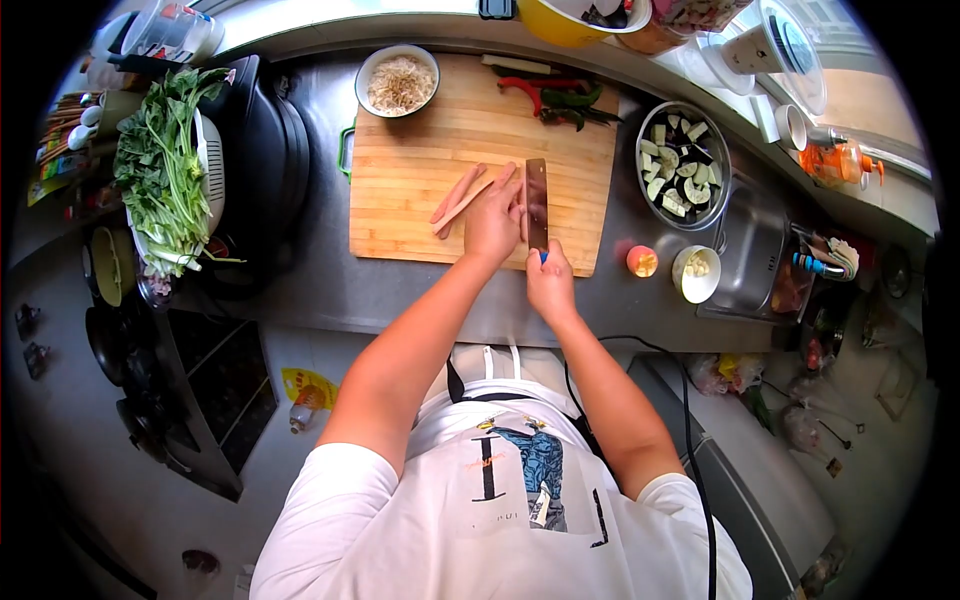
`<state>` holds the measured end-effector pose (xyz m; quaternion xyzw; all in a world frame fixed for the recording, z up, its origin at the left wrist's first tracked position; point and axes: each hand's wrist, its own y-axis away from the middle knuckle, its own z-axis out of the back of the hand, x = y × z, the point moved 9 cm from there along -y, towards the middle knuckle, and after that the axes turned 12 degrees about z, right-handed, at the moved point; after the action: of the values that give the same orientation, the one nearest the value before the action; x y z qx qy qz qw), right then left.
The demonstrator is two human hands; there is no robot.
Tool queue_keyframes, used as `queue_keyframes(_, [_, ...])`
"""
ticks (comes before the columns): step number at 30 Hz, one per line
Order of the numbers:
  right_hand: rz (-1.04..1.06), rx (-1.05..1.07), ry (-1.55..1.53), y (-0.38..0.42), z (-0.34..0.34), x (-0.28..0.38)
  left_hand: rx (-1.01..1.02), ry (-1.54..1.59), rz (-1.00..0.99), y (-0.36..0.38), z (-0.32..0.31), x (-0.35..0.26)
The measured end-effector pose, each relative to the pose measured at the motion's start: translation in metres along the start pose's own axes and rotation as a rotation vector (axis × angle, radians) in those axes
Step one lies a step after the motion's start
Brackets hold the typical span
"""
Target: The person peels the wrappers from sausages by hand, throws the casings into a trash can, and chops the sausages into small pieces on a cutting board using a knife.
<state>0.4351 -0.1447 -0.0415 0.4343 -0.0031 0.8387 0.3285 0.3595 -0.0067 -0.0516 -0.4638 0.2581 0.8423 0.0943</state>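
Note:
My left hand presses down with bent fingers on pink sausage strips, whose ends poke out past the fingertips. A few more long strips lie loose just left of that hand on the wooden cutting board. In my right hand is a cleaver, gripped by its blue handle. Its broad blade points away from me, close beside the left fingers. Whether the edge touches the sausage cannot be made out.
On the board's far side are a bowl of pale shreds, a red chili and green chilies. To the right stand a metal bowl of eggplant chunks, a small white bowl and the sink. Leafy greens lie left.

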Motion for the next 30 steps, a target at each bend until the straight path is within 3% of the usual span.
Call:
queue_keyframes(17, [-0.105,0.0,0.036,-0.006,-0.018,-0.011,-0.016,-0.051,-0.01,-0.001,-0.004,0.007])
queue_keyframes(20, [-0.064,-0.031,0.055,-0.006,-0.018,-0.016,-0.13,-0.048,-0.173,0.006,0.006,-0.01])
queue_keyframes(22, [-0.08,-0.005,-0.005,-0.009,-0.015,-0.024,0.111,-0.047,0.136,-0.002,-0.008,0.009])
queue_keyframes(23, [-0.083,0.002,-0.027,-0.01,-0.012,-0.027,0.105,-0.051,0.126,0.0,-0.007,0.003])
queue_keyframes(25, [-0.335,0.163,-0.447,0.011,-0.007,-0.005,0.068,0.262,0.314,0.004,-0.008,0.018])
queue_keyframes(26, [-0.333,0.17,-0.457,0.019,-0.001,0.0,0.061,0.253,0.315,0.006,-0.007,0.015])
queue_keyframes(28, [-0.415,0.353,-0.747,0.037,-0.011,0.014,0.201,0.707,0.249,0.008,-0.011,-0.001])
queue_keyframes(29, [-0.474,0.39,-0.901,0.044,-0.013,0.022,0.402,0.958,0.529,0.017,-0.029,0.011])
queue_keyframes(30, [-0.463,0.396,-0.91,0.045,-0.011,0.027,0.393,0.95,0.52,0.02,-0.028,0.008])
